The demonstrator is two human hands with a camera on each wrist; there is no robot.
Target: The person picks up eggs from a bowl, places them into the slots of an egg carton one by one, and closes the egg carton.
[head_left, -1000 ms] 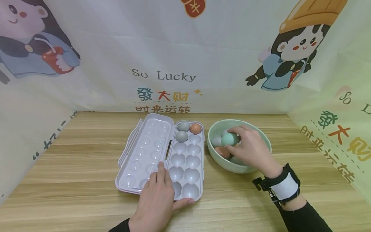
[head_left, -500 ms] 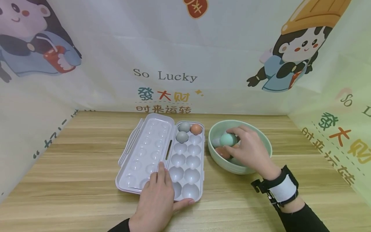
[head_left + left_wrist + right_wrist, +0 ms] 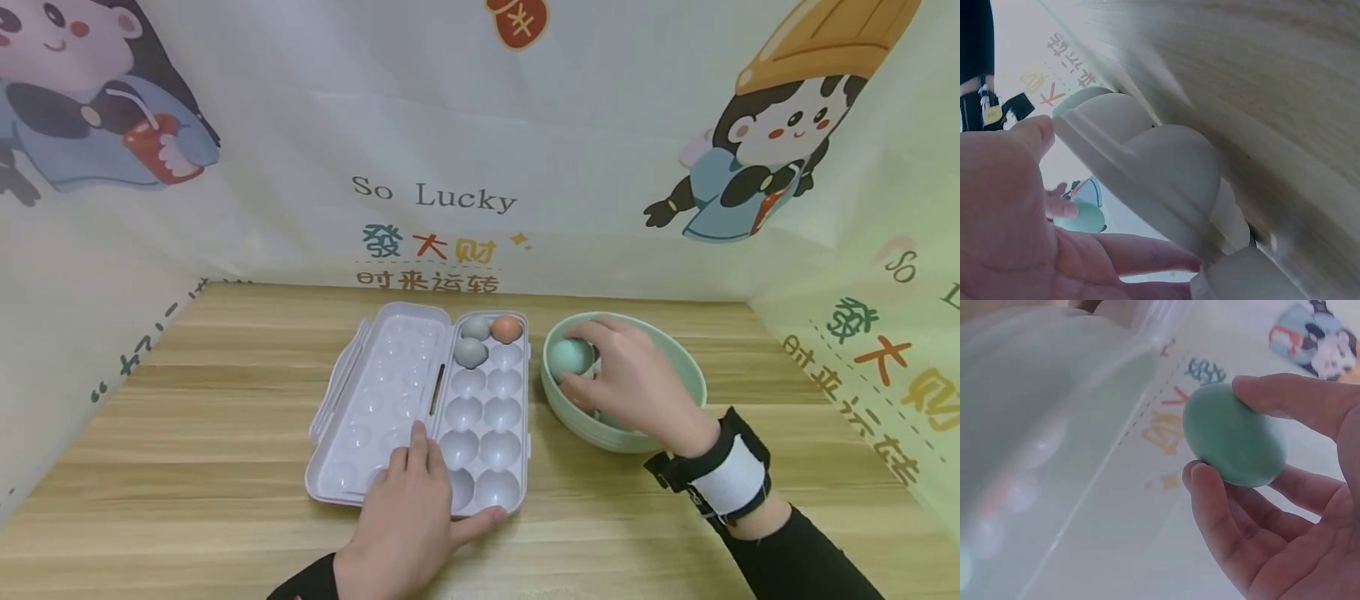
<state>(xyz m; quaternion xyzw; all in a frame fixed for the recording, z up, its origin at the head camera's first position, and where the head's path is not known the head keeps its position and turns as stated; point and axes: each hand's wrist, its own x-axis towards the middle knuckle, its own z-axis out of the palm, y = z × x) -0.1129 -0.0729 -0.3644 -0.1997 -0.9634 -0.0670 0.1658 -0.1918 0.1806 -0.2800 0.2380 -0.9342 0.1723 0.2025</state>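
Observation:
My right hand pinches a green egg between thumb and fingertips, over the left side of a pale green bowl. In the right wrist view the green egg sits clear of the palm. My left hand rests on the near end of an unfolded pale lilac egg carton, fingers straight along its hinge and thumb at the front edge. The far end of the carton's tray holds two grey eggs and a brown egg. The left wrist view shows the underside of the cups.
The carton's lid lies folded back flat to the left on the wooden table. A printed cloth stands behind and at both sides. More eggs inside the bowl are mostly hidden by my right hand.
My right hand has shifted slightly left with the green egg, nearer the bowl's left rim. The left hand keeps its place on the carton. The head view has shifted slightly.

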